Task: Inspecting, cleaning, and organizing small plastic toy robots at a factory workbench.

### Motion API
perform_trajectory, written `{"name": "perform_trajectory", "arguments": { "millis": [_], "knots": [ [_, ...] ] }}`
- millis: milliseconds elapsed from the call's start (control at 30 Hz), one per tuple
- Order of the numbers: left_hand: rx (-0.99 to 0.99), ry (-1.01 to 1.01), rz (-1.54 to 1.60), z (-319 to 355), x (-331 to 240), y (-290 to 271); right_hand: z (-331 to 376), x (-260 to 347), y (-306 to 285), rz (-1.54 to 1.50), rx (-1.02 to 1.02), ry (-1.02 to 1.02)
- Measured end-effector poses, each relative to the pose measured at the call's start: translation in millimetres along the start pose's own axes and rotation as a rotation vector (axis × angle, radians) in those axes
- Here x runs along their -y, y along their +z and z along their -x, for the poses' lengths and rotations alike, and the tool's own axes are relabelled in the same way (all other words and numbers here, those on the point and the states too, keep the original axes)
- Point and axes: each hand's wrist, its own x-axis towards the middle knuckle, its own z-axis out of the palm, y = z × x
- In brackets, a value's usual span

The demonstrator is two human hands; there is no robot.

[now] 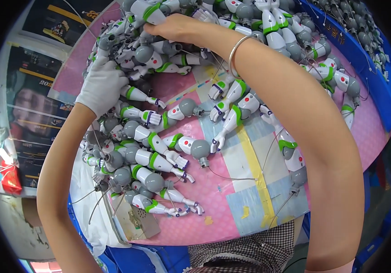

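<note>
toy arms (144, 54), white, green and grey, piled loosely

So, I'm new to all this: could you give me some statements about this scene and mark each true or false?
1. The left hand wears a white glove. True.
2. The right hand is gloved too. False: it is bare.
3. The bracelet is on the left arm. False: it circles the right arm.
4. Yellow tape runs over the blue and white patches. True.
5. The toy arms are all neatly boxed. False: many lie loose, heaped on the pink surface.
6. The blue bin at upper right holds grey parts. True.
</note>
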Motion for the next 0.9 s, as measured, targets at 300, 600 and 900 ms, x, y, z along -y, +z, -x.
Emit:
{"name": "perform_trajectory", "arguments": {
  "millis": [300, 600, 900],
  "knots": [
    [0.122, 0.126, 0.152, -16.3, -41.0, -7.2, -2.7, 6.9, 4.0, 0.210, -0.022, -0.022],
    [-0.220, -0.288, 0.691, 39.9, -42.8, -63.5, 125.2, 82.0, -32.3, -0.242, 0.057, 0.105],
    [-0.451, -0.852, 2.763, 87.0, -85.1, -96.0, 176.4, 130.9, 43.5, -0.369, 0.661, -0.091]
  ]
}}
